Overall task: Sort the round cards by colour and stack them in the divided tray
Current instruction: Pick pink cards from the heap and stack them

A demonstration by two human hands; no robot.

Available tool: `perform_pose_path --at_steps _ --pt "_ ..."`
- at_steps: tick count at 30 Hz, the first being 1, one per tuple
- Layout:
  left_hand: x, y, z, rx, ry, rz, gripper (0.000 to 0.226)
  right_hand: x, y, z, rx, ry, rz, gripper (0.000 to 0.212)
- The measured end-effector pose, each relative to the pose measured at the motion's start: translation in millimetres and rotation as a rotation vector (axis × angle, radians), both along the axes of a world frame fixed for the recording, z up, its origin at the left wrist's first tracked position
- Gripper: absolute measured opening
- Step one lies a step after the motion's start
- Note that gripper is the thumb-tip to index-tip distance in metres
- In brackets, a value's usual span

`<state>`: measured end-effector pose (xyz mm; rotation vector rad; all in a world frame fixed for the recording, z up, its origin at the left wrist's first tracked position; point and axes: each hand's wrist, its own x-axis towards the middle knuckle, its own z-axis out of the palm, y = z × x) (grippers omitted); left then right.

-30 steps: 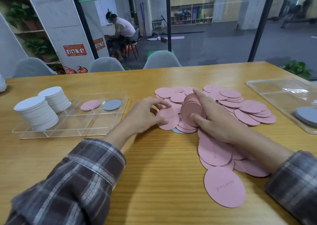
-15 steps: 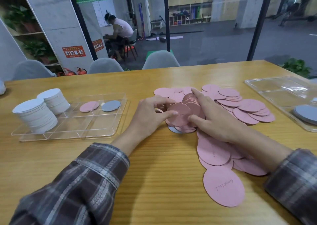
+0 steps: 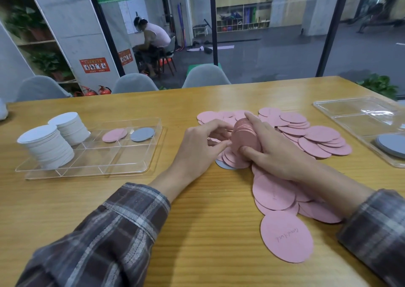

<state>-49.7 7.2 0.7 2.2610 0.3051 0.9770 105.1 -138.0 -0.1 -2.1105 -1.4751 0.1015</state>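
My right hand point(image 3: 278, 153) grips a thick stack of pink round cards point(image 3: 245, 136) held on edge above a loose pink pile point(image 3: 315, 136). My left hand point(image 3: 200, 148) has curled fingers, and its thumb and fingertips pinch the front card at the stack's left edge. The clear divided tray point(image 3: 87, 173) lies to the left. It holds two white card stacks point(image 3: 47, 148), one pink card point(image 3: 114, 135) and one grey card point(image 3: 142, 134). A grey card point(image 3: 222, 166) peeks out from under the pink pile.
More pink cards point(image 3: 286, 238) lie spread toward the table's near right. A second clear tray point(image 3: 359, 116) at the far right holds a grey stack point(image 3: 392, 144). Grey chairs stand along the far table edge.
My left hand lifted a loose pink card from the pile and brought it against the front of the stack in my right hand. The right hand stayed put.
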Motion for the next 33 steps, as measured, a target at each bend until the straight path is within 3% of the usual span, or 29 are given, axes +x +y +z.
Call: perform_pose_path --at_steps 2,6,12,18,25,33 --pt "0.1 2.4 -2.4 0.025 0.052 0.065 0.021 0.1 -0.2 0.2 -0.002 0.001 -0.001 0.083" --pt "0.2 7.9 -13.9 0.064 0.299 0.110 0.034 0.6 0.6 0.1 0.005 0.024 -0.003 0.083" --pt "-5.1 11.8 -3.2 -0.048 0.437 0.063 0.035 1.4 -0.5 0.9 0.047 0.072 -0.021 0.081" --pt "-12.0 23.8 5.6 -0.301 0.454 0.014 0.027 2.4 -0.6 1.3 0.065 0.096 -0.027 0.080" --pt "-23.9 37.1 23.2 -0.419 0.404 -0.016 0.019 2.4 -1.2 1.9 0.053 0.092 -0.028 0.080" --pt "-26.8 33.1 26.2 -0.382 0.318 -0.165 0.015 -1.5 -1.7 3.8 0.008 0.074 -0.017 0.078"
